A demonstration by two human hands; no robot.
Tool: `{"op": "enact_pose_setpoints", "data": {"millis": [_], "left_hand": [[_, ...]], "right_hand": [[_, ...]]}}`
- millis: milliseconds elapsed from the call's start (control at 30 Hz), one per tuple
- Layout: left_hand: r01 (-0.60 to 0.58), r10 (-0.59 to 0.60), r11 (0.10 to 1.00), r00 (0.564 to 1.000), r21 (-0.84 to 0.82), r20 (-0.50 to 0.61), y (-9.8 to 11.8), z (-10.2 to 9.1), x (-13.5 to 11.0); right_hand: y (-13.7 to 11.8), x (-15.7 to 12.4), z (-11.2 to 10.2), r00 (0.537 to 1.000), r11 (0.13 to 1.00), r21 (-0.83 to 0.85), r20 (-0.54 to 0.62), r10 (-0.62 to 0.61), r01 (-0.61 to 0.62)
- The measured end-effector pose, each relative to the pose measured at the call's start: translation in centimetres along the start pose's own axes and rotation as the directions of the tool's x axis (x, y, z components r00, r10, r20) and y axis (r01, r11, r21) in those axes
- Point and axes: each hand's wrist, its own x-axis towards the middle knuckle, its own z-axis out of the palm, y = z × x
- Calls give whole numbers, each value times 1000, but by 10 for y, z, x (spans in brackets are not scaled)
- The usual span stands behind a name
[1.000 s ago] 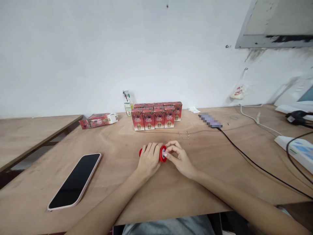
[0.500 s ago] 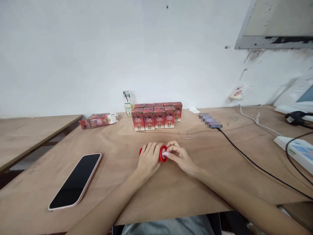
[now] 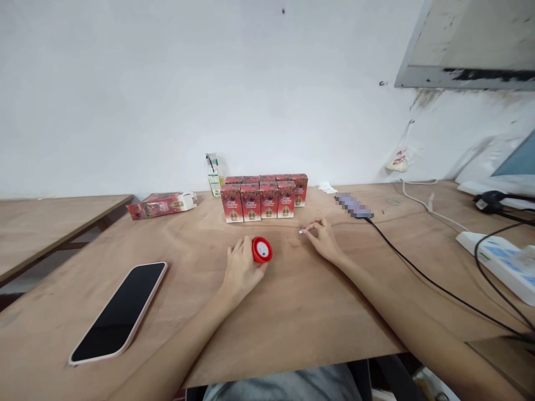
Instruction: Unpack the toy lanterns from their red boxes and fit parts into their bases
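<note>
Red piece (image 3: 262,249), left hand (image 3: 242,268) — nearly end-on to viewer

We see a red cylinder (image 3: 262,250) with a smooth, plastic-looking rim around a pale, flat disc (image 3: 262,249), while the small white tab (image 3: 301,231) is too tiny for us to tell paper from plastic. Beneath them we have a bare wooden tabletop (image 3: 251,328), smooth, faintly grained and mostly matt, with printed card boxes (image 3: 268,200) on it and a phone (image 3: 119,314) whose black face looks sleek and glassy. Around these we find smooth white plastic on the power strip (image 3: 480,250), thin, crinkled plastic in the hanging bag (image 3: 399,160), matt paint on the wall (image 3: 167,83) and soft grey cloth (image 3: 284,385).
</note>
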Motion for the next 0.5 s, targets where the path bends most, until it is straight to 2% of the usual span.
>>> {"op": "enact_pose_setpoints", "data": {"millis": [100,267,367,500], "left_hand": [[85,-86,992,996,-93,-14,0,1,1],[124,-131,983,990,-136,-43,-1,0,3],[155,-160,973,987,-169,-18,0,-4,4],[165,-172,941,985,-296,3,-4,-6,6]], "right_hand": [[8,8,4,1000,999,-33,11,14,-13],[8,15,9,998,999,-48,55,19,-16],[7,11,4,993,1000,-28,120,-11,14],[6,4,-6,980,998,2,189,-54,55]]}}
